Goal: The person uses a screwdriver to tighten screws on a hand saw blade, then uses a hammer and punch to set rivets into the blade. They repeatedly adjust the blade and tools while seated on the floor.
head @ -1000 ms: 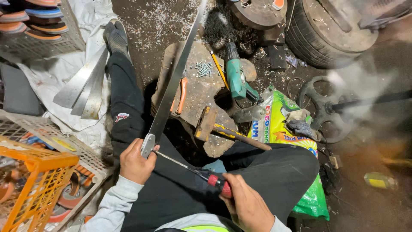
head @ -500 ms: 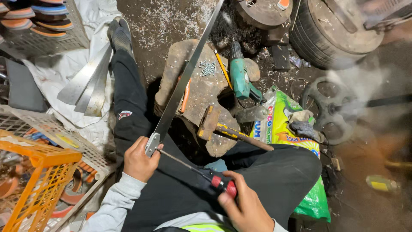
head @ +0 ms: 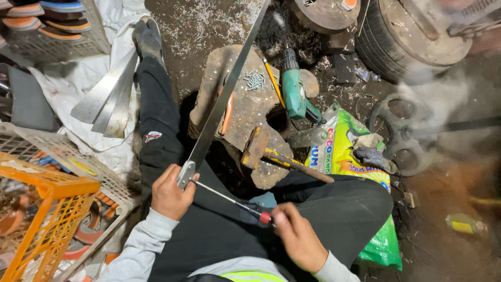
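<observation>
I sit on the ground with black trousers and grey sleeves. My left hand point(head: 168, 192) grips the near end of a long flat metal strip point(head: 224, 96) that runs up and away over a wooden block point(head: 245, 107). A small metal bracket point(head: 186, 174) sits at that end. My right hand point(head: 297, 237) holds a screwdriver point(head: 235, 202) with a red and black handle. Its tip meets the bracket by my left thumb.
On the block lie a pile of screws point(head: 254, 80), an orange-handled tool point(head: 227, 113) and a hammer point(head: 276, 154). A green drill point(head: 295, 93) and pencil point(head: 273, 82) lie beside it. Metal strips point(head: 107, 99) lie left, an orange crate point(head: 39, 209) near left, a green-yellow sack point(head: 347, 156) and tyre point(head: 412, 36) right.
My hands, the strip and the screwdriver keep the same hold. The view has shifted slightly, so everything sits a little lower in frame.
</observation>
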